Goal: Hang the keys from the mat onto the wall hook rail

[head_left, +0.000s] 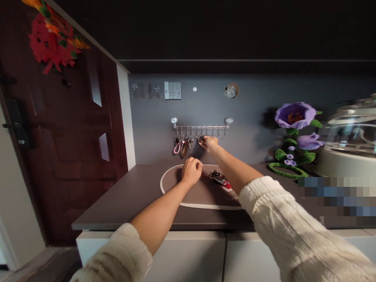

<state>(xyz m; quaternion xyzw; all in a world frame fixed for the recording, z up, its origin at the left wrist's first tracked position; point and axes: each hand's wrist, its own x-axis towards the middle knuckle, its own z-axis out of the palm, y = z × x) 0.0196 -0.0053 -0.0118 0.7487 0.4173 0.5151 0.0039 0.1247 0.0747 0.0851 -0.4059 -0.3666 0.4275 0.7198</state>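
A metal hook rail (pixel 202 127) is fixed to the grey wall, with several keys and key rings (pixel 189 143) on its left hooks, one with a pink strap (pixel 177 147). My right hand (pixel 210 143) is up at the middle hooks, its fingers closed on a small bunch of keys (pixel 201 139). Lower down, my left hand (pixel 192 171) is over the oval mat (pixel 173 182) with its fingers curled together; what they hold, if anything, is hidden. More keys (pixel 216 175) lie heaped on the mat beside it, along with a red item (pixel 226 184).
A purple flower decoration (pixel 295 115) stands right on the counter (pixel 117 196), near a glass-topped appliance (pixel 352 133). Switches (pixel 172 90) and two clear hooks (pixel 156 89) are on the wall. A dark cabinet (pixel 235 31) overhangs. A dark red door (pixel 73 137) is at left.
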